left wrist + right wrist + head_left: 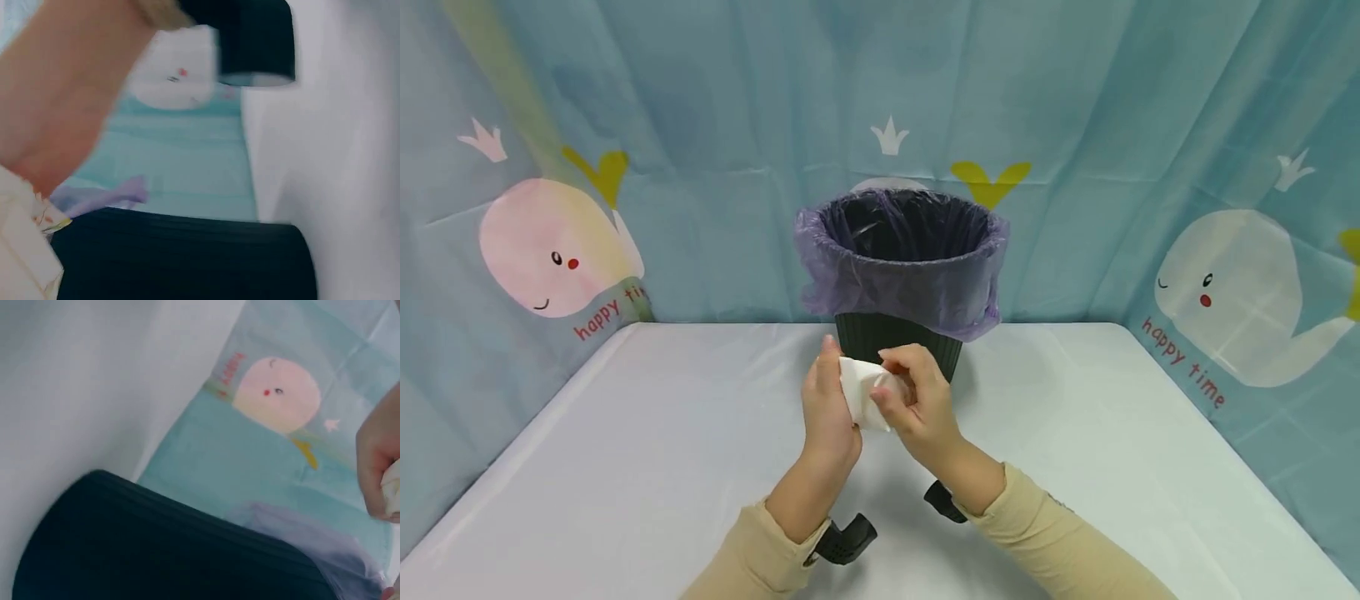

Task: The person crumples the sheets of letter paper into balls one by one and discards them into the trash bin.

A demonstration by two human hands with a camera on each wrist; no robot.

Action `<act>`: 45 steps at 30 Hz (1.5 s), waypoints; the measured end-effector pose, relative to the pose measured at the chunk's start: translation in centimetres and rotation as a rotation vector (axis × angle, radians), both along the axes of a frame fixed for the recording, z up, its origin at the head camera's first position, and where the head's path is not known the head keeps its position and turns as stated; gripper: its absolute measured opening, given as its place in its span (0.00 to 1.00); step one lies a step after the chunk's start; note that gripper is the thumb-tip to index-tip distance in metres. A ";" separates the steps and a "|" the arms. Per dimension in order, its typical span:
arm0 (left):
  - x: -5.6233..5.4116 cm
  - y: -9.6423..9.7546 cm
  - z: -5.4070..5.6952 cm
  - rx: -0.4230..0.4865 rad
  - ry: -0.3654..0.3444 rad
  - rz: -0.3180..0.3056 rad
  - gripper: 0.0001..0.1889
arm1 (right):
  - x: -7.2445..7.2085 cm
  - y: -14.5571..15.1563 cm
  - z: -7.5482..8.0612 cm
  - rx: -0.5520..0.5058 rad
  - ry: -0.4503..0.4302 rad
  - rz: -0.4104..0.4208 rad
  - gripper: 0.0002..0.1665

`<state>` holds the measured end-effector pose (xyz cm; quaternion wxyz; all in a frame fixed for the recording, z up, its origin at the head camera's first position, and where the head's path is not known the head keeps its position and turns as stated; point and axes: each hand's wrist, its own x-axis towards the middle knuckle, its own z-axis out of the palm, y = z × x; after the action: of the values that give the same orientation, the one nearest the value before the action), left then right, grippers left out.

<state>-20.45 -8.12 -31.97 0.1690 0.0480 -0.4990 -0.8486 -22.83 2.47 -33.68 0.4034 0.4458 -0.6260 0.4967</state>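
Observation:
Both hands meet in front of the bin around a small white packet [857,390], soft-looking and creased. My left hand [829,408] grips it from the left side, thumb toward me. From the right, my right hand [928,408] pinches its other end with curled fingers, which hide part of it. Seen from the left wrist, the packet [22,250] has a cream surface with small red and yellow marks along one edge. Only a sliver of the packet [392,490] enters the right wrist view.
A dark ribbed trash bin [887,337] stands just beyond the hands, lined with a purple plastic bag [917,287] folded over its rim. Black wrist mounts [846,542] stick out under the sleeves. A white table [625,467] lies below, with a printed blue curtain [700,100] around it.

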 end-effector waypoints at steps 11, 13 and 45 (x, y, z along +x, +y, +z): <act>1.6 -1.4 1.2 -0.198 0.100 -0.457 0.31 | -0.7 1.7 0.5 0.021 0.251 -0.008 0.39; 1.5 -1.9 1.1 -0.306 0.104 -0.462 0.29 | -0.8 1.9 0.9 -0.013 0.270 -0.002 0.36; 0.7 -0.1 -1.0 -0.296 0.301 -0.114 0.31 | -0.1 2.9 2.4 -0.150 -0.661 0.086 0.38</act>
<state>-19.73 -8.25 -32.98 0.1986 -0.1328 -0.5890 -0.7720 -22.97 5.42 -31.28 0.1891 0.2559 -0.6650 0.6757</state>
